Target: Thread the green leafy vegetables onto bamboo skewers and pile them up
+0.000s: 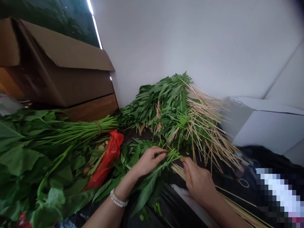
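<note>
Between my hands is a small row of green leafy stems (174, 155) with a thin wooden skewer running through them. My left hand (152, 160), with a beaded bracelet at the wrist, pinches the stems from the left. My right hand (198, 177) is closed on the skewer's right end, which shows only a short piece. Long leaves (152, 186) hang below the stems over black plastic. Behind lies a large pile of skewered greens (166, 90), with many bare skewer ends (209, 120) sticking out to the right. Loose bamboo skewers (179, 171) lie beneath my right hand.
To the left lies a tied bundle of long-stemmed leafy greens (95, 127) beside a red plastic bag (108, 161). An open cardboard box (71, 82) stands behind them. A white box (266, 123) is at the right, against the pale wall (185, 38).
</note>
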A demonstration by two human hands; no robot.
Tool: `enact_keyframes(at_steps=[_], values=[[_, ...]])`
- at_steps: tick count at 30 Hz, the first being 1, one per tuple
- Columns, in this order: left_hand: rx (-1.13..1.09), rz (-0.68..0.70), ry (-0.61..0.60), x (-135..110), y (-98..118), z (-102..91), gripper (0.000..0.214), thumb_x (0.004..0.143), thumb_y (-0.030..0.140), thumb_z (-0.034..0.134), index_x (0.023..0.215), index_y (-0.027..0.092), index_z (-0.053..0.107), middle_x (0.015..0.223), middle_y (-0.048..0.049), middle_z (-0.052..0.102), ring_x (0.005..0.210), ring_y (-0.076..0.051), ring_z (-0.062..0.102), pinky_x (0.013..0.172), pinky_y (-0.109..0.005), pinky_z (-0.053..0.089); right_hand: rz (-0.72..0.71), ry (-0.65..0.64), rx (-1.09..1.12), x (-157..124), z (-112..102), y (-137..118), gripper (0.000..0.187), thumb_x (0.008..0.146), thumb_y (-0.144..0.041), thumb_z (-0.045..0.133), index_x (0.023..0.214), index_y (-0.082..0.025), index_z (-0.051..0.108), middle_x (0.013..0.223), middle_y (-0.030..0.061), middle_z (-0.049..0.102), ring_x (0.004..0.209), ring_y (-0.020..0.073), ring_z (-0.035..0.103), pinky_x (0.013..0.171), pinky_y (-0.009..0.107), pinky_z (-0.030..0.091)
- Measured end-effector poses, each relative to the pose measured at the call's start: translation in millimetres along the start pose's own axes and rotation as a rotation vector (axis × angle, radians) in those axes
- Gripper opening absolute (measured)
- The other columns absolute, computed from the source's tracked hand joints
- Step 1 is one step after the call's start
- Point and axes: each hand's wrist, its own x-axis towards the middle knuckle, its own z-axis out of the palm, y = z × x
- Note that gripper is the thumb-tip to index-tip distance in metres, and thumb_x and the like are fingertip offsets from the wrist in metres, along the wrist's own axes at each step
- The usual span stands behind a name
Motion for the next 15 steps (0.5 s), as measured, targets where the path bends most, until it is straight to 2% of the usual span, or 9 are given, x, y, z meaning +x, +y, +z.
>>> enact_keyframes(at_steps=[5,10,15], values=[[-0.291,-0.123,-0.020,0.7,0.7,-0.6,0.023,0.078,0.033,0.067,0.092,0.016,0.074,0.090,-0.0071,0.073,0.083,-0.019,0.065,0.079,-0.028,0.048,-0.003,0.003,-0.002,0.2,-0.8,0.6,0.024,0.094,-0.014,0.029,0.100,-0.019,0.053,0.079,0.0010,0.068,0.061,0.0133,0.067,0.056,0.022,0.044],[-0.518,-0.229,0.176,1.9,3.4,-0.9,0.027,0.069,0.036,0.076,0.085,0.015,0.070,0.079,-0.0054,0.073,0.070,-0.015,0.065,0.068,-0.025,0.049,0.011,-0.029,-0.005,-1.1,0.9,1.6,0.024,0.095,-0.016,0.030,0.102,-0.019,0.053,0.081,0.0020,0.069,0.063,0.0140,0.067,0.056,0.022,0.044],[-0.576,-0.246,0.329,4.0,4.5,-1.3,0.025,0.065,0.033,0.079,0.080,0.015,0.071,0.075,-0.0046,0.074,0.072,-0.016,0.067,0.071,-0.024,0.050,-0.014,-0.038,0.013,-3.5,3.7,3.1,0.024,0.095,-0.016,0.031,0.105,-0.019,0.053,0.086,0.0028,0.069,0.066,0.0144,0.068,0.058,0.023,0.045]])
